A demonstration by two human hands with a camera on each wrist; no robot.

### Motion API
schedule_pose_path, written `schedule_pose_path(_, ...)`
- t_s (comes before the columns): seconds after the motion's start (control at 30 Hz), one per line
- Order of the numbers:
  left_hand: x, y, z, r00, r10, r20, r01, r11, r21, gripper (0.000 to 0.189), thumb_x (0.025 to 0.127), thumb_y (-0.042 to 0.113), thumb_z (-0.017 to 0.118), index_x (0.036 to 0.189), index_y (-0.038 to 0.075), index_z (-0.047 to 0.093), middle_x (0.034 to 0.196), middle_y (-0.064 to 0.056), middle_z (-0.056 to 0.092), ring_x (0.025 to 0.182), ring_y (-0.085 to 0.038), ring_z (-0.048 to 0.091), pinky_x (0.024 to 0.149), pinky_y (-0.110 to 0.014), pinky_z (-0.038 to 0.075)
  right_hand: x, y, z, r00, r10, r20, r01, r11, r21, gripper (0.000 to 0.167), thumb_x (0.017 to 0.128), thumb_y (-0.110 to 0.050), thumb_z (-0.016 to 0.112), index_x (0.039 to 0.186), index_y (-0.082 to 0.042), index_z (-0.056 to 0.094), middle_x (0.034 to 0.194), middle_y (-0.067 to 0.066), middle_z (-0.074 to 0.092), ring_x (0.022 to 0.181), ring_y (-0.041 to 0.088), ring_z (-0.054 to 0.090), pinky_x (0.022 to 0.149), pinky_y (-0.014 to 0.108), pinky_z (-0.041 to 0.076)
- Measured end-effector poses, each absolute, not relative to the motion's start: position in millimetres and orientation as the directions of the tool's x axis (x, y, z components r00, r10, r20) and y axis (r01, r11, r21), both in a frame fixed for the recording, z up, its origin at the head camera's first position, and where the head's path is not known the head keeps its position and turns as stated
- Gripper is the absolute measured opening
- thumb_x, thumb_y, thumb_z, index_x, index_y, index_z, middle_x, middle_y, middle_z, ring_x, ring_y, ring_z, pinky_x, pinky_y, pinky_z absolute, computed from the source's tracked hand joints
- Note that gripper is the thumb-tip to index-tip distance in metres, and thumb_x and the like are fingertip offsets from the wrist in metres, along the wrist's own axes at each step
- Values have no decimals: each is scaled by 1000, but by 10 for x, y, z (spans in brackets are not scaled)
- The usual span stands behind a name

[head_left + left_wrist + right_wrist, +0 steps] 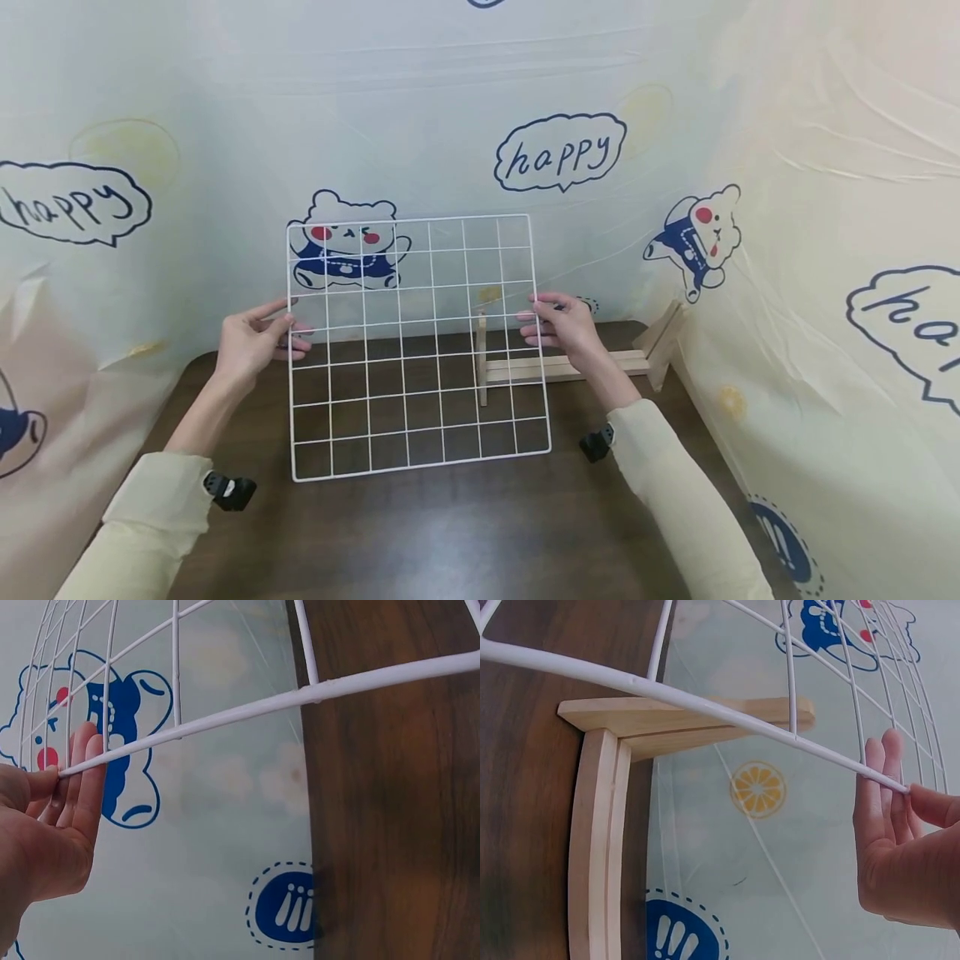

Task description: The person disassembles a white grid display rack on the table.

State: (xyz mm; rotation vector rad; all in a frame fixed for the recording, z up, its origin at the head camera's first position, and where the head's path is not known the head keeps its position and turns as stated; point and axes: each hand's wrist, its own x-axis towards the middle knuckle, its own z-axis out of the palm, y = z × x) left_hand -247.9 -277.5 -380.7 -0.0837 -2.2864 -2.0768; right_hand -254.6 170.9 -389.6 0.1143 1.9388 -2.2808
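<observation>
Grid panel [401,322] of thin white wire, rectangular, held up facing the viewer between a person's two bare hands, its lower edge slanting slightly upward toward the right. At the panel's left edge, the left hand [251,340] pinches the side wire, with the thumb on the near side and the other fingers reaching behind it. At the panel's right edge, the right hand [572,329] grips the opposite wire in much the same way, its fingers spread behind the mesh. Behind the panel's lower right part and extending beyond it, a pale wooden stand [558,369] rests on a dark brown table [435,533]; one upright shows through the squares. Behind the panel's upper left corner, a cartoon bear [341,268] in blue is printed on the light backdrop [450,133]. Above the panel's upper right corner, a speech bubble [561,152] reads "happy". Well to the panel's right, a second bear [693,242] appears tilted. Below the hands, on either side of the panel, are cream sleeves [153,504] and small black wrist cameras [232,492].
</observation>
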Motion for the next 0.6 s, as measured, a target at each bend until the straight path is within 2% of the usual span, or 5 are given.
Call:
schedule_pose_path(0.2, -2442, -2839, -3800, -998, 16, 59, 60, 94, 994, 51, 99, 5, 52, 142, -13, 32, 83, -8, 74, 65, -21, 71, 59, -35, 57, -2532, 1636, -3901, -984, -45, -173, 178, -147, -973, 31, 100, -11, 53, 130, -2, 52, 102, 18, 70, 69, 21, 71, 73, 39, 58)
schedule_pose_path(0.43, -2433, -2932, -3795, -999, -14, 39, 36, 155, 987, 53, 100, 12, 52, 144, -10, 33, 86, -6, 74, 71, -20, 72, 63, -36, 58, -2495, 1548, -3892, -982, -88, -167, 179, -152, -972, 35, 99, -6, 53, 133, -3, 51, 118, 30, 61, 71, 21, 70, 78, 41, 57)
schedule_pose_path(0.6, -2418, -3000, -3806, -999, -14, 41, 39, 134, 990, 51, 100, 8, 50, 144, -10, 32, 85, -7, 74, 69, -19, 72, 61, -35, 58, -2479, 1489, -3920, -978, -108, -179, 195, -158, -968, 35, 99, -4, 53, 134, -6, 52, 123, 31, 58, 73, 21, 71, 77, 39, 58)
